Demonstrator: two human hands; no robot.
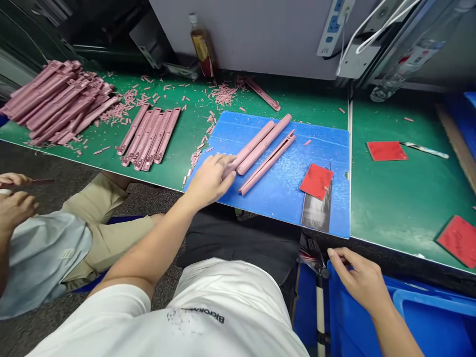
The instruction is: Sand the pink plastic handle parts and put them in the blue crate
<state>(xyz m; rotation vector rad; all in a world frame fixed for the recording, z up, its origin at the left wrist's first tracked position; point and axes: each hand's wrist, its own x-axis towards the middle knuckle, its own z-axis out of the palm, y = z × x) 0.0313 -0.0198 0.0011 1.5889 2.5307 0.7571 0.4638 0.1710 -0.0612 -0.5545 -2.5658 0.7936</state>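
Observation:
On the blue mat (275,198), my left hand (210,181) has its fingers closed round the near end of a long pink plastic shell (255,141). A second rounded shell (266,144) lies right beside it. Nearer me rests another long pink piece (267,163) with a dark slot along it. Past the table's front edge, my right hand (362,277) hangs over a blue bin, its fingers loosely bent and apart, holding nothing that I can see.
Pink shells make a big pile (63,99) and a smaller row (150,136) at left, amid pink scraps (225,94). Red squares (317,181) lie at right, one by a thin tool (426,149). A bottle (203,47) stands behind. A co-worker's hands (17,203) are far left.

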